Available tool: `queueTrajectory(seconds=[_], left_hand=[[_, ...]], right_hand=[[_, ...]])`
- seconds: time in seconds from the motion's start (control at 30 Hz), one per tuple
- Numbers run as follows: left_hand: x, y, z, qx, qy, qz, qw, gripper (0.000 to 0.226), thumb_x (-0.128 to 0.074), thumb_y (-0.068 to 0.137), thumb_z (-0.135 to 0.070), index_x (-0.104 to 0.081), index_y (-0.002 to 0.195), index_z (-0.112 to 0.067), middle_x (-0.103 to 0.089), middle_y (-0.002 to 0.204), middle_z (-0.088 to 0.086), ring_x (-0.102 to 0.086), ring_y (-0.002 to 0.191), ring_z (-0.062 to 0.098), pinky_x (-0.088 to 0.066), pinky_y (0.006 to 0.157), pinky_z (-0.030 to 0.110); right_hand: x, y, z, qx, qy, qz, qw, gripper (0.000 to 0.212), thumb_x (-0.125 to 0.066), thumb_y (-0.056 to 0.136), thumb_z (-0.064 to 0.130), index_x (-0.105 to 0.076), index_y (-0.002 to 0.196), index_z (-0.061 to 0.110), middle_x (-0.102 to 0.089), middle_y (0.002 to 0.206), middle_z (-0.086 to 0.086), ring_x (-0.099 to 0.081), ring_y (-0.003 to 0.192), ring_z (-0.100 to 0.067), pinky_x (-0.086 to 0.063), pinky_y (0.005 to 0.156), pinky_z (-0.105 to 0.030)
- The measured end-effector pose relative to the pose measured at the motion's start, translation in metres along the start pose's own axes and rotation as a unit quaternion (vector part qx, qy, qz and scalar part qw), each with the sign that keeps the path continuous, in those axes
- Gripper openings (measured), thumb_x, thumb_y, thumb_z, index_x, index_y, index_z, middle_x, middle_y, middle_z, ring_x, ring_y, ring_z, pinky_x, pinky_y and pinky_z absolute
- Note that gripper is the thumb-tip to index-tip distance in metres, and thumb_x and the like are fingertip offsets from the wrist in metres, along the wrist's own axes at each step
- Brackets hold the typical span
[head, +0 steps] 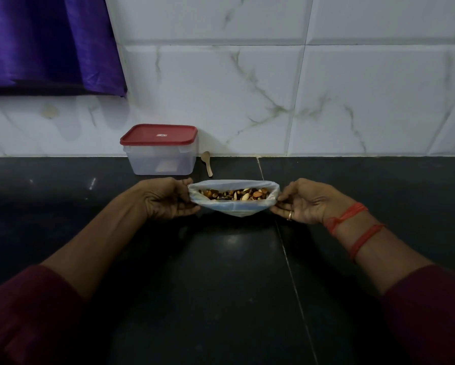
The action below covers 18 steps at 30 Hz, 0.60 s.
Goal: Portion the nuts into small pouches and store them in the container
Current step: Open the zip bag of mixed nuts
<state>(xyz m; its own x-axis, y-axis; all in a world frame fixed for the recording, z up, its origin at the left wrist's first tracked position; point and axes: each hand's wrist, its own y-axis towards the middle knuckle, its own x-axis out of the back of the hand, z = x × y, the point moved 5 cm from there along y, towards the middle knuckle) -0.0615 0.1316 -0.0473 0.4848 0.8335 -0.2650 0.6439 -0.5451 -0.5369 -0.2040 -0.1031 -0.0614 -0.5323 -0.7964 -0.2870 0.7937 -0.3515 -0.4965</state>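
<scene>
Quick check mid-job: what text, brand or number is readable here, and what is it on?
No text can be read.
Small mark on the red lid: too small and blurred to read.
Pale patch behind the clear wall of the container: no words can be made out.
The bag, spoon and wall tiles: no writing seen.

No legible text anywhere in the head view.

Red lid (142, 133) of the container (142, 162): a small rectangular mark (161, 135) at its centre, white on red. The characters are too small to make out, so no brand can be confirmed.

Container front wall: a pale rectangular patch (167, 165) sits low, seen through the clear plastic. Cannot tell whether it is a sticker, and nothing on it is readable.

No numbers or signs elsewhere.
</scene>
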Motion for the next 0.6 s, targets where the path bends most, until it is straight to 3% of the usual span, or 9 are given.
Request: queueTrajectory(seconds=[0.1, 0.17, 0.23, 0.3, 0.37, 0.43, 0.5, 0.6], left_hand=[[-0.004, -0.001, 0.001, 0.006, 0.014, 0.027, 1.000, 0.053, -0.038, 0.077, 0.018, -0.062, 0.112, -0.015, -0.058, 0.115, 0.026, -0.063, 0.096, 0.037, -0.062, 0.063, 0.041], [-0.007, -0.004, -0.001, -0.002, 0.072, 0.055, 0.996, 0.053, -0.051, 0.074, 0.009, -0.062, 0.119, -0.015, -0.058, 0.121, 0.023, -0.063, 0.098, 0.033, -0.062, 0.068, 0.043], [-0.006, -0.008, -0.006, -0.021, 0.199, 0.048, 0.979, 0.048, -0.062, 0.077, -0.001, -0.061, 0.122, -0.017, -0.058, 0.124, 0.018, -0.063, 0.094, 0.026, -0.062, 0.064, 0.041], [-0.007, -0.012, -0.013, -0.054, 0.345, 0.006, 0.937, 0.033, -0.068, 0.087, -0.011, -0.062, 0.118, -0.021, -0.064, 0.115, 0.013, -0.066, 0.081, 0.019, -0.059, 0.057, 0.033], [-0.010, -0.013, -0.022, -0.116, 0.461, -0.044, 0.878, 0.018, -0.070, 0.089, -0.022, -0.063, 0.105, -0.024, -0.066, 0.102, 0.005, -0.067, 0.075, 0.013, -0.056, 0.056, 0.027], [-0.016, -0.011, -0.027, -0.204, 0.530, -0.081, 0.819, 0.014, -0.072, 0.087, -0.028, -0.065, 0.098, -0.024, -0.064, 0.101, -0.004, -0.063, 0.084, 0.010, -0.050, 0.062, 0.022], [-0.024, -0.011, -0.029, -0.298, 0.563, -0.097, 0.765, 0.020, -0.076, 0.083, -0.028, -0.066, 0.100, -0.023, -0.064, 0.104, -0.007, -0.061, 0.094, 0.008, -0.048, 0.072, 0.020], [-0.035, -0.020, -0.027, -0.389, 0.580, -0.097, 0.709, 0.024, -0.079, 0.081, -0.018, -0.061, 0.092, -0.029, -0.065, 0.098, -0.009, -0.064, 0.093, 0.009, -0.054, 0.083, 0.027]], right_hand=[[0.002, 0.002, 0.003, 0.025, -0.009, -0.001, 1.000, 0.030, -0.035, 0.089, -0.010, -0.052, 0.071, 0.007, -0.065, 0.080, -0.013, -0.065, 0.076, -0.025, -0.061, 0.052, -0.031], [0.003, 0.003, 0.009, 0.062, -0.050, -0.008, 0.997, 0.025, -0.040, 0.088, -0.002, -0.051, 0.071, 0.012, -0.065, 0.074, -0.008, -0.065, 0.072, -0.023, -0.059, 0.054, -0.031], [0.003, 0.002, 0.014, 0.104, -0.142, -0.022, 0.984, 0.017, -0.048, 0.091, 0.009, -0.056, 0.078, 0.016, -0.067, 0.075, -0.005, -0.064, 0.067, -0.020, -0.057, 0.054, -0.031], [0.000, 0.001, 0.022, 0.148, -0.263, -0.037, 0.953, 0.005, -0.058, 0.095, 0.019, -0.059, 0.090, 0.020, -0.068, 0.085, -0.005, -0.066, 0.066, -0.017, -0.056, 0.052, -0.031], [-0.001, -0.001, 0.029, 0.200, -0.395, -0.050, 0.895, 0.014, -0.070, 0.092, 0.033, -0.060, 0.101, 0.027, -0.068, 0.095, -0.001, -0.070, 0.077, -0.018, -0.059, 0.056, -0.033], [-0.005, -0.007, 0.038, 0.286, -0.531, -0.077, 0.794, 0.019, -0.073, 0.087, 0.043, -0.061, 0.100, 0.034, -0.067, 0.093, 0.010, -0.069, 0.088, -0.015, -0.060, 0.073, -0.039], [-0.012, -0.017, 0.041, 0.363, -0.587, -0.092, 0.718, 0.018, -0.072, 0.087, 0.042, -0.060, 0.099, 0.037, -0.066, 0.087, 0.015, -0.066, 0.086, -0.009, -0.056, 0.083, -0.038], [-0.020, -0.027, 0.037, 0.442, -0.631, -0.097, 0.630, 0.021, -0.064, 0.092, 0.039, -0.052, 0.109, 0.037, -0.068, 0.087, 0.011, -0.067, 0.086, -0.015, -0.055, 0.077, -0.039]])
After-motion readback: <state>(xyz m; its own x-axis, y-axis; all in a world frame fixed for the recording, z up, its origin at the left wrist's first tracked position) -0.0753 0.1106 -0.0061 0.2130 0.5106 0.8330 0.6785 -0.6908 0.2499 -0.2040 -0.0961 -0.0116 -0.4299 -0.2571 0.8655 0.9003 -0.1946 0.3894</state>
